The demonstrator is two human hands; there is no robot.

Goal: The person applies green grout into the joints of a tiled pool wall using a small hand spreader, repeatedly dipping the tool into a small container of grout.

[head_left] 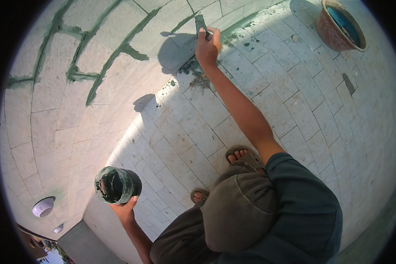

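Note:
My left hand (pixel 124 207) is wrapped around the lower side of a round pot (pixel 132 180) smeared with dark green paste, its mouth tilted so that dark paste shows inside. Up at the wall, my right hand (pixel 208 47) pinches a small flat scraper-like tool (pixel 200 22) coated in green; its exact kind is unclear. The tool's tip lies by a joint of the pale tiled wall (pixel 110 17). Thick green grout (pixel 119 52) fills several joints to the left of this hand, with smears along their edges.
A worn bucket (pixel 330 33) holding blue-green liquid stands at the upper right. Green grout droppings (pixel 193 66) lie on the tiled floor (pixel 286 88) along the wall's foot. Two round white fixtures (pixel 44 207) stick out of the wall at lower left. My sandalled feet (pixel 240 155) are below.

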